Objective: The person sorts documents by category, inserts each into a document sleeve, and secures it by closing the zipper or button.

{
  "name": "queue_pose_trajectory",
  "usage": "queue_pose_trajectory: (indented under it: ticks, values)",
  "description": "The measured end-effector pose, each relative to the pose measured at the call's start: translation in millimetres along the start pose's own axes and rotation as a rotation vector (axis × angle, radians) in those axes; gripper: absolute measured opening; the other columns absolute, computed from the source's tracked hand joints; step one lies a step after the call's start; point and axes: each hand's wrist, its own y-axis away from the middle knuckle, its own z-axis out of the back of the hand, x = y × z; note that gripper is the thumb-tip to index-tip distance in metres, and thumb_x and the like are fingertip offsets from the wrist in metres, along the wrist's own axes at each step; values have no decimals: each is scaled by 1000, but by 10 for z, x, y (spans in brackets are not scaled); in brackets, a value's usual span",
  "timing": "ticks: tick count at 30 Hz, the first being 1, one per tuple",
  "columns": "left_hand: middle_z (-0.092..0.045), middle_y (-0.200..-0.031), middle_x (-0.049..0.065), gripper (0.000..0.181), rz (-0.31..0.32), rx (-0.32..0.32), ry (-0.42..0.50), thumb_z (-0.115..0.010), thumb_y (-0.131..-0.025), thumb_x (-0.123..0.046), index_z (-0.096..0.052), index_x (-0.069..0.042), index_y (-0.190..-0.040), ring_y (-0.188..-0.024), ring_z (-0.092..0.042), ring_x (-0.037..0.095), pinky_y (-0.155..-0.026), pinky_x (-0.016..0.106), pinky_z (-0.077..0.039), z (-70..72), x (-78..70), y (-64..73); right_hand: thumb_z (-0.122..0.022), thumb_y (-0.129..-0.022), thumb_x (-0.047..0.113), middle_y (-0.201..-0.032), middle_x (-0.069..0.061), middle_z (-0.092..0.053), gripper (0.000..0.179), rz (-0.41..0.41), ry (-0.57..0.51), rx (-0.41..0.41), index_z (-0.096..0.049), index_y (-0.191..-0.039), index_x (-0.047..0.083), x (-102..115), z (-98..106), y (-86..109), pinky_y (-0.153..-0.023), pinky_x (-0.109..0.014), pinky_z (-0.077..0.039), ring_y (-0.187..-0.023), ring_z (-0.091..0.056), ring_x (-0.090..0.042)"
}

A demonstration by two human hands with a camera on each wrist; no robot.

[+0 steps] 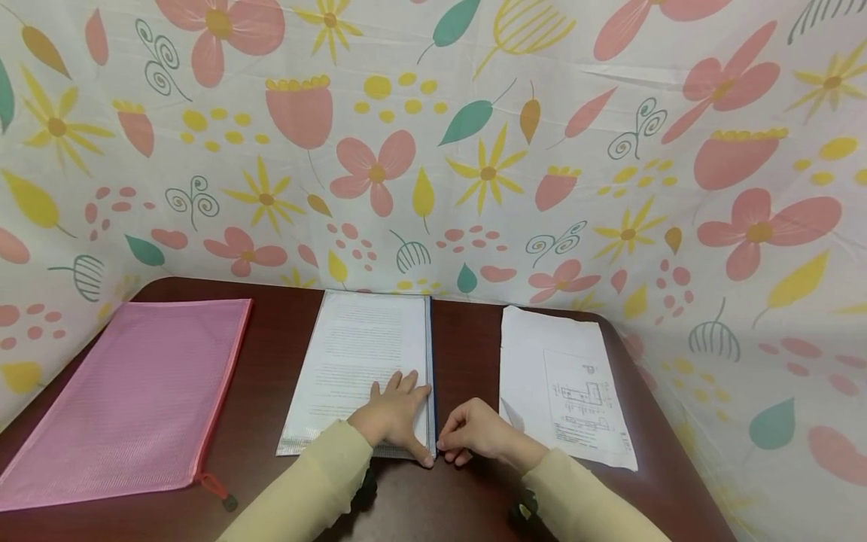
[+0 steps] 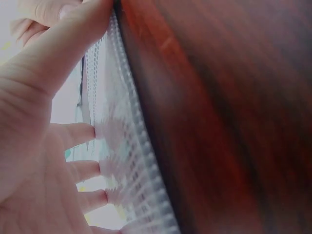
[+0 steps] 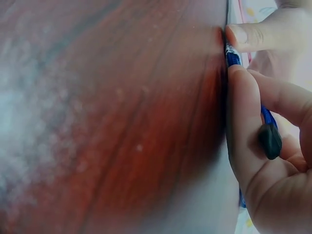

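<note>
A clear mesh zip pouch with a blue edge and printed sheets in it lies on the table. My left hand rests on its lower right part, fingers spread, the thumb at the near corner. In the left wrist view the fingertips touch the mesh surface. Just right of that corner, my right hand pinches the zip pull between thumb and forefinger. The right wrist view shows the pull's blue cord and dark end hanging by the fingers; the slider itself is hidden.
A pink mesh zip pouch with a red pull cord lies at the left. White sheets with a printed drawing lie at the right, one corner curled up. A flower-patterned curtain stands behind the dark table.
</note>
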Motion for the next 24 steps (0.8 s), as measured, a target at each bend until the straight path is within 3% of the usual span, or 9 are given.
queue_pose_trajectory:
  ticks: [24]
  values:
    - [-20, -156, 15, 120, -13, -22, -44, -82, -51, -64, -31, -14, -148, -143, -16, 40, -108, 66, -18, -37, 22, -25, -71, -81, 3, -70, -16, -69, 14, -25, -31, -120, -69, -85, -10, -36, 61, -158, -55, -35, -57, -55, -64, -13]
